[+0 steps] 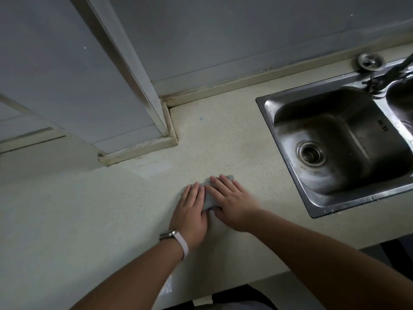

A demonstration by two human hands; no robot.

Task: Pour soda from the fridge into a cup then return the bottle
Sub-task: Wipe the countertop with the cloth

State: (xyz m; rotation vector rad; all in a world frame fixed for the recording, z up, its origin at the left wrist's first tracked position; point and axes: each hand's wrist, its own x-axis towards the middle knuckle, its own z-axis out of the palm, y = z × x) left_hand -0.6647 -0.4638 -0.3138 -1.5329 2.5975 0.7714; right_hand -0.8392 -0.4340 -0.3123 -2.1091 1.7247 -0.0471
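Both my hands lie flat on a small grey cloth (pixel 209 198) on the pale speckled countertop (pixel 111 209). My left hand (pixel 191 211), with a white band and watch on its wrist, covers the cloth's left side. My right hand (pixel 230 202) presses on the cloth's right side, fingers stretched forward. Only a strip of the cloth shows between and beyond the fingers. No soda bottle, cup or fridge is in view.
A steel sink (pixel 335 139) with a drain is set into the counter at the right, with a tap (pixel 388 72) and a round steel cap (pixel 369 61) behind it. A wall column (pixel 125 104) juts onto the counter at back left. The counter's front edge runs below my forearms.
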